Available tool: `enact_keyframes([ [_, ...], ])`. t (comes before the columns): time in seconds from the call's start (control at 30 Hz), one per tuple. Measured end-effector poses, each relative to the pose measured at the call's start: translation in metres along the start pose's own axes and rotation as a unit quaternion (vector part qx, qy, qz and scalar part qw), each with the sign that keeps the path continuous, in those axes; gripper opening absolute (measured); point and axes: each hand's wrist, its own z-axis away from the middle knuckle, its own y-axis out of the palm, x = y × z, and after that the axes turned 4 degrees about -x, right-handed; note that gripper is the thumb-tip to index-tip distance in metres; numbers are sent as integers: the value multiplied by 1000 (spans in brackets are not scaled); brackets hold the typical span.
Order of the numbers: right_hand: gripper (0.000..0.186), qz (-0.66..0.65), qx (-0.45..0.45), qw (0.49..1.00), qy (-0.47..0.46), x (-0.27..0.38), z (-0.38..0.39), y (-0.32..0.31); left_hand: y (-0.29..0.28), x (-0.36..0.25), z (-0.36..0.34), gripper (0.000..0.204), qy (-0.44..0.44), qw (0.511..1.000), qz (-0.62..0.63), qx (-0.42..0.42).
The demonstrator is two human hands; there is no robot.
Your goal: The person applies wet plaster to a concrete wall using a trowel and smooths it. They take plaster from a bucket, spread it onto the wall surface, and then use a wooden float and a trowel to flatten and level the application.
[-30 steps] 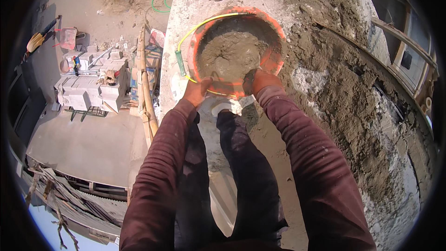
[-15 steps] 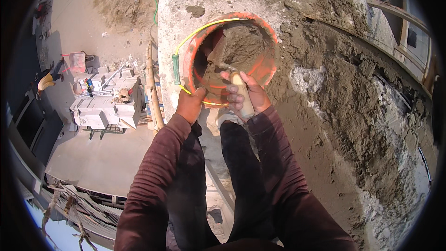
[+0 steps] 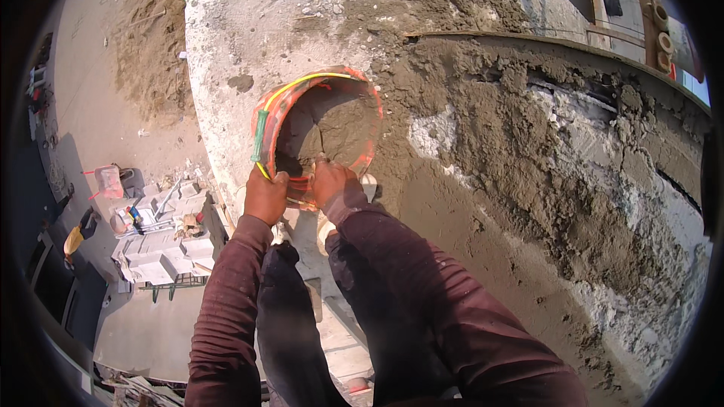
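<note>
Down from the head camera, and both bare hands are at the orange bucket (image 3: 378,117), sitting on the pale, mortar-spattered ledge (image 3: 226,22), right in front of the person's legs. The left hand (image 3: 266,197) has the near-left rim clamped under its thumb, right by the yellow handle wire (image 3: 305,81) and its green grip (image 3: 260,136). The right hand (image 3: 334,181) is over the near rim, fingers curled tight around a trowel (image 3: 369,187), most of it hidden, with the pale handle end poking out beside the wrist. Inside, grey-brown mortar (image 3: 343,132) lies in a thick mass. Off to the right, rough wet mortar (image 3: 520,181) clings across the surface below a long wooden strip (image 3: 520,39). Far left and lower down: stacked pale blocks (image 3: 162,260), a reddish wheelbarrow (image 3: 109,181), and a sand heap (image 3: 147,68) above them.
</note>
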Motion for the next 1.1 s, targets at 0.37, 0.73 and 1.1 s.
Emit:
enact_keyframes([
  [0.37,40,130,-73,989,-4,-65,31,-89,-7,11,15,29,-52,997,58,-18],
  [0.73,53,-52,33,997,-47,-18,69,-5,-28,-4,62,30,-30,996,6,-88],
  [1.1,46,-64,-73,990,-102,5,294,-163,-126,-9,224,18,-149,961,206,-111],
])
